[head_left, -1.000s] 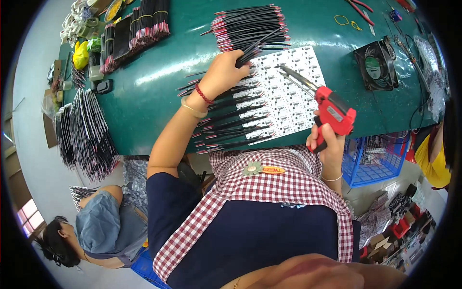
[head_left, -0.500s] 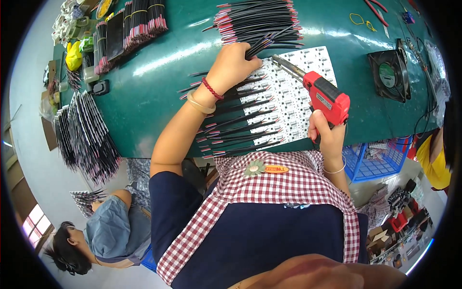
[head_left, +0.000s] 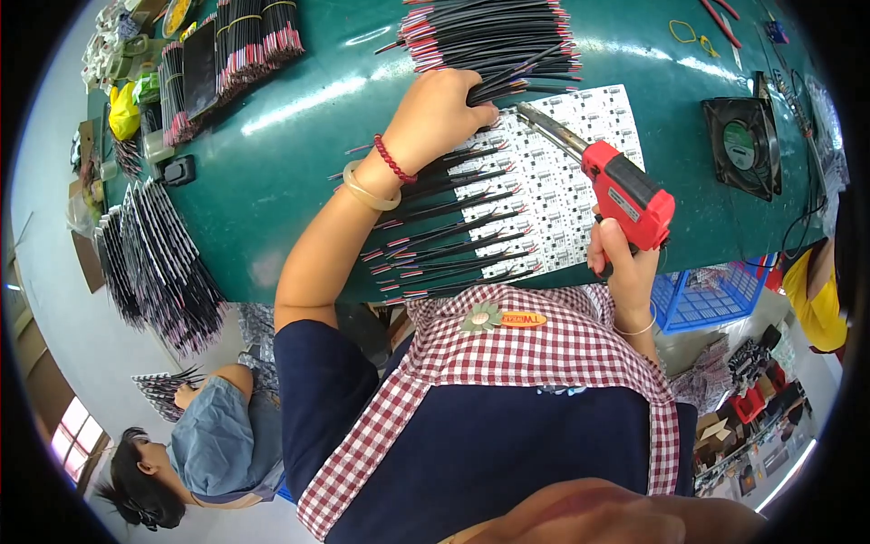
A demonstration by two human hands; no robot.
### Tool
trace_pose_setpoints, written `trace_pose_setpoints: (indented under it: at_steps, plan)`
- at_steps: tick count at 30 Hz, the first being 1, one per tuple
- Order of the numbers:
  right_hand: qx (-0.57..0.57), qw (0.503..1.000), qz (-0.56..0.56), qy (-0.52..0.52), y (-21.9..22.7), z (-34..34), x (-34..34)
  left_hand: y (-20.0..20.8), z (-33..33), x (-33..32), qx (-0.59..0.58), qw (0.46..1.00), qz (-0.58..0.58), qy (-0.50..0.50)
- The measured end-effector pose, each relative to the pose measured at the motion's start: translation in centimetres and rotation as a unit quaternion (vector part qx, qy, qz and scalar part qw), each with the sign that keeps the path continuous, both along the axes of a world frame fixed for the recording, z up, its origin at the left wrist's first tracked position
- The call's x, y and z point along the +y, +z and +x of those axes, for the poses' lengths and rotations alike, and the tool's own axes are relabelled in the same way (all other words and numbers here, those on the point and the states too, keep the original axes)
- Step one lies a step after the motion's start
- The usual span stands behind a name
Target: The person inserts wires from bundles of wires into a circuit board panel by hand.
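Observation:
My right hand [head_left: 625, 267] is closed round the handle of a red and black soldering gun [head_left: 632, 198]. Its tip points at the upper left part of a white sheet of circuit boards [head_left: 580, 195]. My left hand [head_left: 441, 113] is closed on a small bunch of black wires [head_left: 512, 82], its fingertips at the sheet's upper left edge beside the tip. What the fingertips press on is hidden. Down the left side of the sheet lie several black wires [head_left: 435, 252] with red and white ends, their right ends on the boards.
A large heap of black wires [head_left: 489, 36] lies beyond the sheet. Tied wire bundles [head_left: 243, 41] stand far left, and wired strips [head_left: 159, 267] hang over the table's left edge. A black fan [head_left: 743, 145] stands right, above a blue crate [head_left: 711, 295]. Another person [head_left: 217, 435] sits lower left.
The view has shifted slightly. The soldering gun and my right hand sit a little farther right and lower, while the tip stays by my left fingertips. Both hands keep their hold.

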State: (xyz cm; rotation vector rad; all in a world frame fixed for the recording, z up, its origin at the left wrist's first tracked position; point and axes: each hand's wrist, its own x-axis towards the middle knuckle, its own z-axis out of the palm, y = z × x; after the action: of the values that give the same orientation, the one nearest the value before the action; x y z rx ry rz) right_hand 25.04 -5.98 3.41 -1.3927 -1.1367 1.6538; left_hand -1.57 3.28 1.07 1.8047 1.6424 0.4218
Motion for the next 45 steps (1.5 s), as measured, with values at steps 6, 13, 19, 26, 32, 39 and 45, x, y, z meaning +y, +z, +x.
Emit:
trace_pose_setpoints:
  at_steps: [6,13,19,26,32,39,45]
  plan:
    - [-0.029,1.000,-0.012,0.002,0.1,-0.4,-0.3,-0.8,-0.1,0.3,0.023,0.999,0.015,-0.025]
    - [-0.085,0.996,-0.001,0.012,0.3,-0.5,-0.8,-0.6,0.1,0.7,0.049,0.998,0.015,-0.037]
    - [-0.011,0.997,-0.023,-0.073,0.3,-0.1,-0.9,-1.0,0.2,0.8,0.037,0.998,0.027,-0.036]
    - [-0.062,0.998,-0.007,-0.010,0.1,-0.6,-0.9,-0.8,0.3,0.6,0.049,0.998,0.027,-0.034]
    - [-0.079,0.997,-0.009,-0.011,0.3,-0.7,-0.9,-0.7,0.4,0.6,0.054,0.998,0.031,-0.032]
    - [0.047,0.994,-0.057,-0.077,1.1,-0.7,-0.5,-0.7,0.5,0.7,0.062,0.997,0.035,-0.041]
    - [0.106,0.988,-0.063,-0.099,0.7,-0.3,-0.6,-0.7,0.4,0.7,0.065,0.997,0.026,-0.041]
